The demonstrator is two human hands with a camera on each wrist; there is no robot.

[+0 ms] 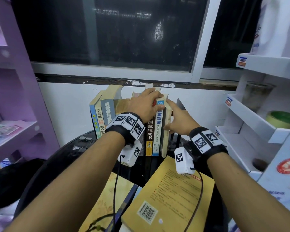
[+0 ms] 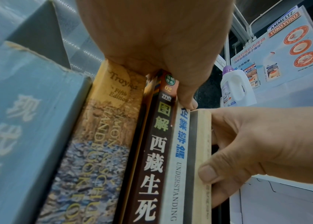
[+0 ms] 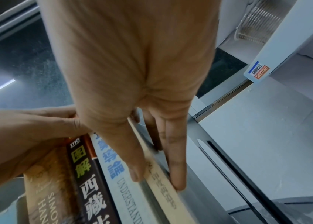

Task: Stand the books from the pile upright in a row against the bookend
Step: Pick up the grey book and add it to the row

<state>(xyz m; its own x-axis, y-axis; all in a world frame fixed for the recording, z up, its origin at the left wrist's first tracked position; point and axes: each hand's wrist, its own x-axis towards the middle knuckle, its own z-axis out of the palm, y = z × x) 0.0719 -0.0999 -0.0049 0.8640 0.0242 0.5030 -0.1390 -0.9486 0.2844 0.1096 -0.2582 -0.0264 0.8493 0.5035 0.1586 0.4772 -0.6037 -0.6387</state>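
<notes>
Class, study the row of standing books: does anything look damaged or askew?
Yes. The grey-blue book has a torn, frayed top edge. The cream book, pinched by the right hand, stands apart from the black bookend, with fingers in the gap.

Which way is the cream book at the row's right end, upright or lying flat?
Upright: the cream book stands spine-out against the blue-lettered book, pinched by the right hand.

A shop corner — branded display stands (image 1: 251,118) flank a dark window (image 1: 107,30).
</notes>
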